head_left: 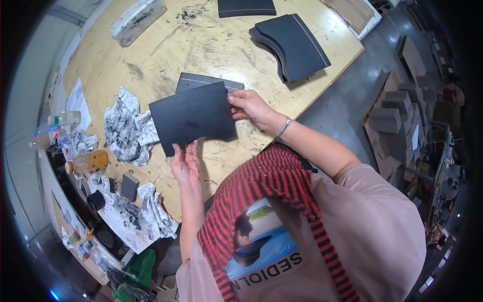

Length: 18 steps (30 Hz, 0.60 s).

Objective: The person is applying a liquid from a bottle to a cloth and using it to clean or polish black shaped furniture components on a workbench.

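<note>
A flat black panel [191, 113] with a wavy near edge is held between both my hands above the table. My left hand [185, 163] grips its near edge, thumb on top and fingers beneath; smudges darken the fingers. With thumb and fingers my right hand [251, 108] pinches the right edge, a metal bracelet on that wrist. Partly hidden under the held piece, another black panel [214, 79] with a thin brown line lies on the table. Left of the panel sits a crumpled, black-stained white cloth [122, 126].
The scuffed yellow table [151, 63] bears stacked curved black panels [297, 45], another black panel [246, 7] and a stained white block [138, 21]. Bottles, including an amber one [88, 161], line the left edge near a small dark block [130, 186]. Grey pieces [397, 108] stand at right.
</note>
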Motion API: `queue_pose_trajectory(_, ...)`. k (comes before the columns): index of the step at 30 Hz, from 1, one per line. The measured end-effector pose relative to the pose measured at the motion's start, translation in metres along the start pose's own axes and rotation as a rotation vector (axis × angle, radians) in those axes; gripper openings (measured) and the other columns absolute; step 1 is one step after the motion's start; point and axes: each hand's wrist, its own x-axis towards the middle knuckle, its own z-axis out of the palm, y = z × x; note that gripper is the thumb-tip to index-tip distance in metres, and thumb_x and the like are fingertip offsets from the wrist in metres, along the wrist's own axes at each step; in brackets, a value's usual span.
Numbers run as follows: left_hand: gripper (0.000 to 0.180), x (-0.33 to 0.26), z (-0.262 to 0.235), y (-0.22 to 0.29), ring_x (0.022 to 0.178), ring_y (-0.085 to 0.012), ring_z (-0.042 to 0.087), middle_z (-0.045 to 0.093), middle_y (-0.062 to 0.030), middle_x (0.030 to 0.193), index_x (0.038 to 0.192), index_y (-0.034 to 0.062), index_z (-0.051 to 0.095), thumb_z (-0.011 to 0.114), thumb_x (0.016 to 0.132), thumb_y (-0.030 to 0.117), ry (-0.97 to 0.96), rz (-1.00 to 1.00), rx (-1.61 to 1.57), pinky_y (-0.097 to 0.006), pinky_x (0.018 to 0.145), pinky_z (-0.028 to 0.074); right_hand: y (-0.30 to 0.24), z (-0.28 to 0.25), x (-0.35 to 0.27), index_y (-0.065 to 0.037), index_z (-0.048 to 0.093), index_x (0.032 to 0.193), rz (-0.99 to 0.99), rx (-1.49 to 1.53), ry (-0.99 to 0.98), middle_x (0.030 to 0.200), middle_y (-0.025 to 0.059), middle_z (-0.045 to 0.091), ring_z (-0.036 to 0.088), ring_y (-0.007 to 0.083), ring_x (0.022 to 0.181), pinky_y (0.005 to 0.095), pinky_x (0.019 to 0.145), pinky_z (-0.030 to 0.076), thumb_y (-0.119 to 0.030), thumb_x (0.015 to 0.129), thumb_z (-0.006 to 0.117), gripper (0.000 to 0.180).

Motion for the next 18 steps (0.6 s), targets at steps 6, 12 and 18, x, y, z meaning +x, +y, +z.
queue_pose_trajectory(6,0.033,-0.010,0.009,-0.011,0.104,-0.0295,0.063,0.062,-0.0156,0.116,0.123,-0.0036,0.053,0.061,0.091,0.004,-0.065,-0.007,0.215,-0.044,0.096,0.054,-0.004,0.011,-0.010,0.000,0.055,0.116,-0.061,0.264,0.104,0.107,0.0081,0.064,0.065,0.0144,0.090,0.0290,0.079,0.056,-0.016,0.102,0.044,0.024)
queue_pose_trajectory(12,0.035,-0.018,0.040,0.002,0.089,-0.0243,0.067,0.065,-0.0153,0.105,0.116,-0.0031,0.055,0.061,0.082,-0.009,-0.066,-0.046,0.423,-0.035,0.082,0.059,0.003,0.017,-0.009,0.001,0.056,0.104,-0.209,0.447,0.305,0.093,0.0086,0.063,0.062,0.0135,0.080,0.0277,0.072,0.053,-0.013,0.101,0.045,0.018)
queue_pose_trajectory(18,0.038,-0.010,0.042,0.011,0.095,-0.0193,0.065,0.064,-0.0119,0.108,0.117,-0.0038,0.054,0.061,0.081,-0.012,-0.089,0.020,0.508,-0.031,0.083,0.056,0.014,0.004,-0.003,0.000,0.057,0.099,-0.255,0.325,0.328,0.087,0.0052,0.062,0.059,0.0127,0.074,0.0277,0.067,0.051,-0.013,0.099,0.050,0.015)
